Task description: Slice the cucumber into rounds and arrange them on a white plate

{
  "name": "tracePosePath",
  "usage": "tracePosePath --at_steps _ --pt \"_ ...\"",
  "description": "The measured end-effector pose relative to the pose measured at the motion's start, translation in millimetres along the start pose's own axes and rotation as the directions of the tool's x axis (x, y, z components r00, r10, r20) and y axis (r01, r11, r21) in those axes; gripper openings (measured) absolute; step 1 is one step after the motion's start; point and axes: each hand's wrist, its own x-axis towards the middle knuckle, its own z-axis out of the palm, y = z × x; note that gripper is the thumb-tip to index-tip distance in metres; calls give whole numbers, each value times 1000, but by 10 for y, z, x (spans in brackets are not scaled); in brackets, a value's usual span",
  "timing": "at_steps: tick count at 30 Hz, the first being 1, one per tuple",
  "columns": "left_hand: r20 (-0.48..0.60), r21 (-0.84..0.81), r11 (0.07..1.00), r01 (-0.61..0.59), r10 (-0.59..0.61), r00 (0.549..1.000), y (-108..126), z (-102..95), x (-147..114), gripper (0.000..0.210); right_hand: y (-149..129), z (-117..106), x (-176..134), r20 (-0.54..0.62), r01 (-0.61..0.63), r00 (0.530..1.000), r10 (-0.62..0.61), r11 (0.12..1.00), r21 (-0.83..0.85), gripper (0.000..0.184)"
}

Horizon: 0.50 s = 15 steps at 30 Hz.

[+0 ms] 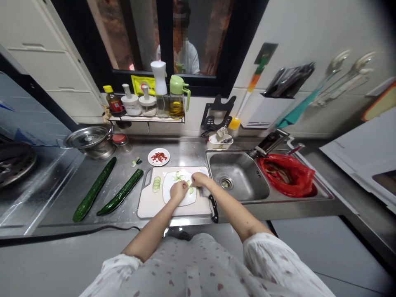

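Observation:
My left hand [178, 191] and my right hand [199, 180] are close together over a white square plate [168, 194], fingers pinched. Green-edged cucumber slices [178, 176] lie along the plate's far side, and another slice [191, 190] is near its right edge. A bit of pale green shows at my right fingertips, apparently a cucumber slice. What the left fingers pinch is hidden. The plate rests on a cutting board [148, 206]. A short overlapping row of cucumber slices [156, 184] lies on the board to the left. A black-handled knife [213, 208] lies at the board's right edge.
Two whole-looking cucumbers [94, 189] lie left of the board. Behind it stand a small plate of chopped red pieces [159, 157] and cucumber ends [136, 161]. To the right are a sink [244, 173] and a red plastic bag [289, 175]. A condiment shelf [148, 119] hangs above.

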Motion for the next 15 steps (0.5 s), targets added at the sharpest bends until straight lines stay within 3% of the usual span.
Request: tracePosePath --at_steps 8,15 --pt "-57 97 992 -79 85 995 -22 11 -3 13 -15 4 5 -26 31 999 -33 997 -72 28" --pt "-54 75 996 -50 54 997 -1 -16 0 14 14 -19 -22 -38 32 999 -34 997 -65 31"
